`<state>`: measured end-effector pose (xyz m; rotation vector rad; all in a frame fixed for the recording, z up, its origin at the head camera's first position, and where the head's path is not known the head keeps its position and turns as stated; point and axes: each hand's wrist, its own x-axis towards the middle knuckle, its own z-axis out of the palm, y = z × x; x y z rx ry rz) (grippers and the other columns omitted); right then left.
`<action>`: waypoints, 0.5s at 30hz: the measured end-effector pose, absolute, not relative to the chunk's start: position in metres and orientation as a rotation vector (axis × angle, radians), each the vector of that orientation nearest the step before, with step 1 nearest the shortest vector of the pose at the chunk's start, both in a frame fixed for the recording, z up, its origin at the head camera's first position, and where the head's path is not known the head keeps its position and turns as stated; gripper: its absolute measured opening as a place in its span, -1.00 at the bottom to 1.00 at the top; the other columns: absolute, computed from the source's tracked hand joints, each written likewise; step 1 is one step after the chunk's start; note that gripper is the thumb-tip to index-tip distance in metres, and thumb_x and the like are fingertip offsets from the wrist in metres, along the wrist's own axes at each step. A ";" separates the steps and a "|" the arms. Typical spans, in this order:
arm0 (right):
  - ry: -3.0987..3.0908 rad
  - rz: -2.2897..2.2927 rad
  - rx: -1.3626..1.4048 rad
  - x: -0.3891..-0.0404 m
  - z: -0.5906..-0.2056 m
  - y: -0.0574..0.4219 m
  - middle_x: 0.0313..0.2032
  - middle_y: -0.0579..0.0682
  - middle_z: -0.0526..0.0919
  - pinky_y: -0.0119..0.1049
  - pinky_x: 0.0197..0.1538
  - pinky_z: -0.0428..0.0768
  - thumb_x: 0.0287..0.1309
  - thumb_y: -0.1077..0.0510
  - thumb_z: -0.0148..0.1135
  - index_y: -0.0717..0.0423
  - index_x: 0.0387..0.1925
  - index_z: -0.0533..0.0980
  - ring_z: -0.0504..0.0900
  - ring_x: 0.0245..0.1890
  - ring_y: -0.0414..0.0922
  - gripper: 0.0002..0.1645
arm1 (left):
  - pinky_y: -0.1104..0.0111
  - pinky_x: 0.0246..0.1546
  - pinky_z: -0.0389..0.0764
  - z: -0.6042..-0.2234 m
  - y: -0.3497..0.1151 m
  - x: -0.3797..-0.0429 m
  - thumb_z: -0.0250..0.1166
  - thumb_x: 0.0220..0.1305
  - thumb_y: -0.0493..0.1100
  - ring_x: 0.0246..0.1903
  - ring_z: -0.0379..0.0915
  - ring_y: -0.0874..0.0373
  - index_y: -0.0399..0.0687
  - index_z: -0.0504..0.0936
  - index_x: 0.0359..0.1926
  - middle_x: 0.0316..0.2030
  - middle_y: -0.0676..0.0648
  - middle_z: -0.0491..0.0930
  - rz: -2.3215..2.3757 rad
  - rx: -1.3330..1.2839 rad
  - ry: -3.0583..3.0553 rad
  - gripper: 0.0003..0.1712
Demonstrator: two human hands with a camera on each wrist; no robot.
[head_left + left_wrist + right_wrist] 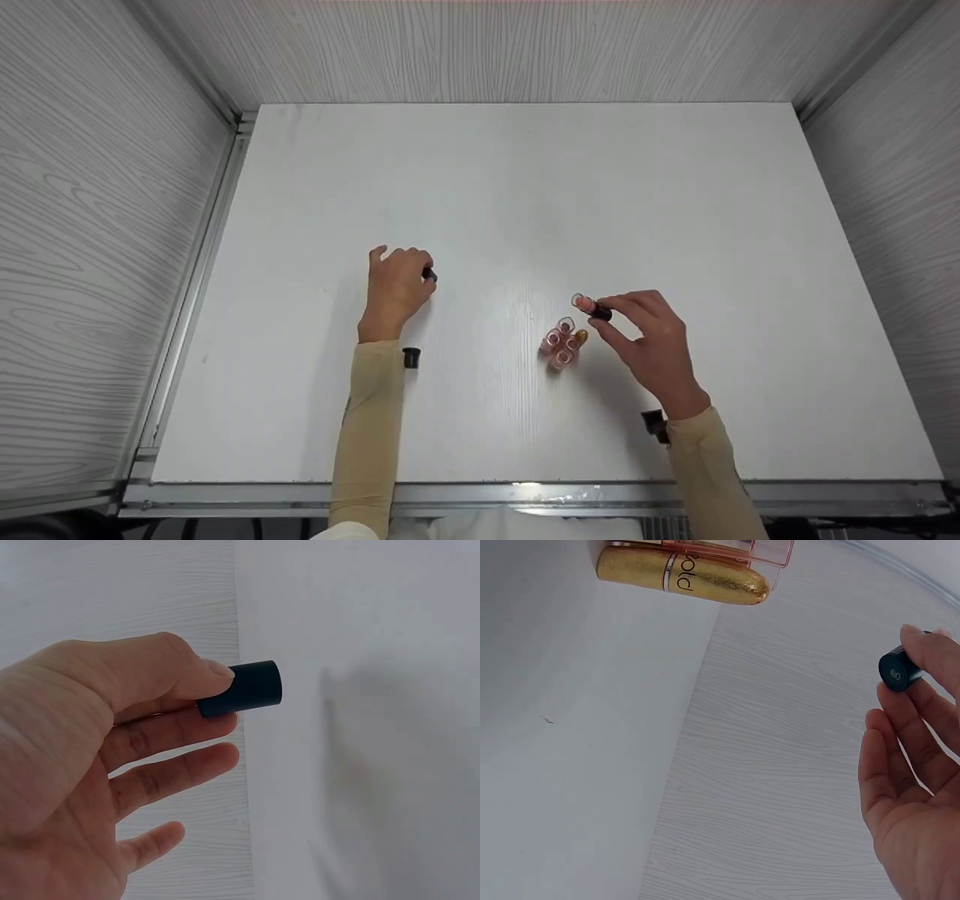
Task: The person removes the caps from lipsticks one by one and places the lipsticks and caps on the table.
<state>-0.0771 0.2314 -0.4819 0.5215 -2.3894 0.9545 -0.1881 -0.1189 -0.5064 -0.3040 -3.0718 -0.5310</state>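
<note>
My left hand (pixel 397 283) pinches a short black cylindrical cap (pixel 255 686) between thumb and forefinger, its other fingers loosely spread. It is over the left part of the table. At the right, my right hand (pixel 651 341) pinches a lipstick (pixel 585 303) by its black base between thumb and fingertips. The lipstick's pinkish, clear-rimmed end tilts up to the left; in the right wrist view the round bottom of its base (pixel 894 673) shows. Just left of this hand stands a cluster of clear pink tubes (pixel 562 358), with a gold lipstick (pixel 712 577) beside them.
Everything sits on a white table (pixel 480 187) with grey wood-grain panels (pixel 480 52) at the back and sides. A metal rail (pixel 525 493) runs along the front edge. Small black pieces (pixel 412 358) show beside both sleeves.
</note>
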 end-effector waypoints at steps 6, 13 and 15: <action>-2.391 0.956 0.528 -0.077 -0.482 0.231 -0.22 0.03 0.69 -0.38 -0.02 0.53 -0.05 0.33 0.56 0.12 -0.14 0.71 0.60 -0.14 -0.03 -0.64 | -0.12 0.44 0.12 -0.511 -0.120 -0.190 0.37 0.26 -0.22 -0.10 0.61 -0.06 -0.11 0.75 -0.12 -0.21 -0.08 0.74 -0.536 -0.284 -3.099 -0.82; -2.384 0.967 0.527 -0.077 -0.482 0.230 -0.22 0.02 0.69 -0.40 -0.01 0.52 -0.05 0.34 0.56 0.12 -0.15 0.71 0.60 -0.15 -0.04 -0.64 | -0.13 0.45 0.10 -0.517 -0.121 -0.190 0.37 0.26 -0.22 -0.09 0.61 -0.08 -0.11 0.75 -0.12 -0.21 -0.09 0.73 -0.559 -0.276 -3.125 -0.82; -2.382 0.973 0.525 -0.076 -0.482 0.229 -0.23 0.02 0.69 -0.43 0.00 0.51 -0.05 0.34 0.56 0.12 -0.14 0.71 0.60 -0.15 -0.04 -0.64 | -0.12 0.45 0.10 -0.519 -0.121 -0.190 0.36 0.26 -0.23 -0.09 0.61 -0.07 -0.11 0.75 -0.13 -0.21 -0.09 0.73 -0.563 -0.274 -3.138 -0.83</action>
